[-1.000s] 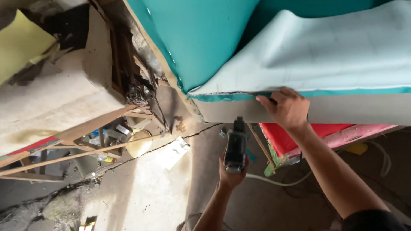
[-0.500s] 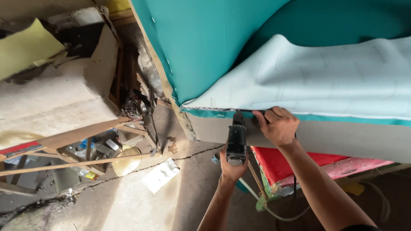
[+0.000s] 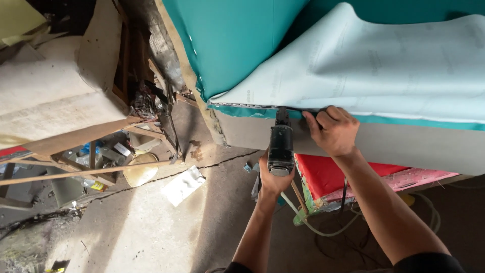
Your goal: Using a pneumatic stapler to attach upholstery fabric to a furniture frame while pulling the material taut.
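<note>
My left hand (image 3: 273,179) grips a black pneumatic staple gun (image 3: 281,141) from below, its nose pressed up against the edge of a furniture frame (image 3: 404,144). My right hand (image 3: 331,130) pinches and holds down the teal fabric edge (image 3: 242,112) just right of the gun's nose. A pale lining sheet (image 3: 384,65) lies over the teal upholstery (image 3: 232,45). A row of staples runs along the teal edge to the left of the gun.
A bare wooden frame piece with beige padding (image 3: 55,106) stands at left. Scraps, a silver sheet (image 3: 184,184) and a round lid (image 3: 140,174) lie on the concrete floor. A red cushion (image 3: 343,177) and an air hose (image 3: 313,227) sit below the frame.
The staple gun rose from below the frame to the fabric edge. My right hand stayed on the edge, and the view moved closer.
</note>
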